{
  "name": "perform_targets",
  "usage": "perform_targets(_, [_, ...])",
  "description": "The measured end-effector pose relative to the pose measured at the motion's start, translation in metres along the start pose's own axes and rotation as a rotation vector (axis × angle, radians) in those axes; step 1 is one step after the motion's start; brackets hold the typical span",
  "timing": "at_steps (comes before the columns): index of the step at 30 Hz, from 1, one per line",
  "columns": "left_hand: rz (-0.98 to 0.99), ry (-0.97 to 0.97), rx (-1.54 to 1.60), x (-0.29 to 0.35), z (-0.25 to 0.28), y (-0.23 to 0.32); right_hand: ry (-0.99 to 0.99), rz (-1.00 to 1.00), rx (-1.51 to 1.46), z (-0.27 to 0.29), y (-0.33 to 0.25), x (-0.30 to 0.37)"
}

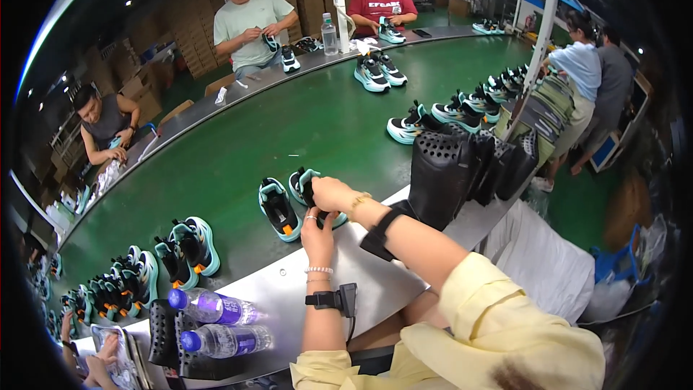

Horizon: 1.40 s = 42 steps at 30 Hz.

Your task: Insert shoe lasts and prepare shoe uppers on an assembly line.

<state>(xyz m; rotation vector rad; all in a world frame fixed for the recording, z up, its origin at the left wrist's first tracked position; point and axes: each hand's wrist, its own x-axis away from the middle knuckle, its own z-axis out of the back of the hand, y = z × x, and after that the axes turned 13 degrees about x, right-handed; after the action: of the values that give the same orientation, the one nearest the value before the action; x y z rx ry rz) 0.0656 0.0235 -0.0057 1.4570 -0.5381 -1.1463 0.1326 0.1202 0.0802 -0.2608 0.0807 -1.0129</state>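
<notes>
Both of my hands are on a black and mint sneaker (297, 183) at the near edge of the green conveyor belt (238, 152). My right hand (332, 195) is closed over its opening, with the fingertips hidden behind the hand and the upper. Below it, my left hand (316, 230) grips the sneaker from the near side, and a ring shows on one finger. Just left of my hands stands a matching sneaker (279, 209), upright, with an orange heel tab and its opening upward.
Steel worktop (289, 278) lies under my forearms. Two purple-labelled bottles (227, 339) lie at lower left; black perforated forms (439, 166) stand right. Sneaker pairs (191, 249) line the belt on both sides. Across it, a person in a pale green shirt (256, 22) handles a shoe.
</notes>
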Motion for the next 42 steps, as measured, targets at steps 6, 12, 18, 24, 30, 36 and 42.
perform_targets(6, [0.047, 0.072, 0.314, -0.035, 0.023, -0.031, 0.230, 0.259, -0.156, -0.029, 0.025, 0.067])
perform_targets(12, [0.105, -0.205, -0.397, -0.085, 0.047, 0.001, 0.242, 0.283, -0.263, -0.044, 0.009, 0.080])
perform_targets(18, [0.054, -0.210, -0.614, -0.078, 0.031, 0.020, 0.255, 0.298, -0.257, -0.041, 0.022, 0.092])
perform_targets(24, [0.043, -0.085, -0.732, -0.074, 0.017, 0.013, 0.271, 0.309, -0.270, -0.045, 0.010, 0.089])
perform_targets(30, [0.394, -0.317, -0.141, -0.093, 0.045, 0.008, 0.233, 0.283, -0.261, -0.036, 0.016, 0.086])
perform_targets(36, [0.351, -0.260, -0.174, -0.089, 0.055, -0.002, 0.246, 0.299, -0.233, -0.045, 0.003, 0.091])
perform_targets(42, [0.235, -0.280, -0.356, -0.094, 0.051, 0.000, 0.297, 0.298, -0.324, -0.057, -0.001, 0.091])
